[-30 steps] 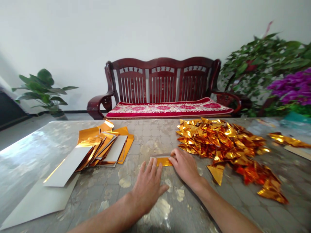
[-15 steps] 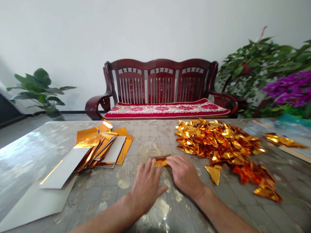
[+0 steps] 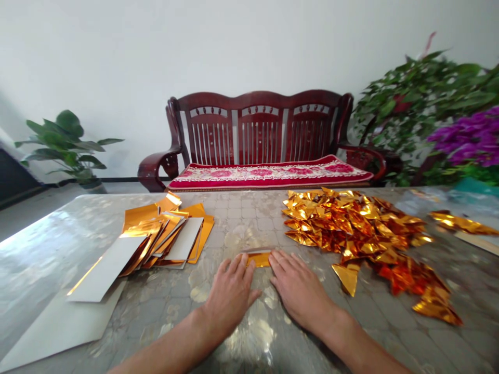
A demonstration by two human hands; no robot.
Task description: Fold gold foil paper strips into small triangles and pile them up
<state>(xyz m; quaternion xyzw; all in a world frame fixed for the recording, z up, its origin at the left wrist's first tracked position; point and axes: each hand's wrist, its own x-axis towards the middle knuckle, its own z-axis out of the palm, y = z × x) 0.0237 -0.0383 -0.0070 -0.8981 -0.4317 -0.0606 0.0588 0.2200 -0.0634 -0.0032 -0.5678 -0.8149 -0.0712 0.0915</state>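
A folded strip of gold foil paper [image 3: 259,259] lies flat on the table in front of me, its pale edge showing along the far side. My left hand [image 3: 233,285] rests on its left end, fingers stretched out and pressing down, thumb apart. My right hand [image 3: 296,280] lies flat over the right end with the fingers extended. Both ends of the strip are hidden beneath my fingers. To the right is a heap of folded gold foil pieces [image 3: 351,218]; one gold piece [image 3: 346,277] sits at its near edge.
Gold and white paper sheets [image 3: 183,241] are stacked on the left, with a larger pale sheet [image 3: 70,322] beneath. Clear plastic [image 3: 421,200] lies at the far right of the patterned table [image 3: 249,213]. Beyond it stands a wooden bench [image 3: 259,130], with plants on both sides.
My right hand has gone from curled fingers at the strip's right end to lying flatter with fingers stretched. The left hand stays on the left end. The view has shifted slightly.
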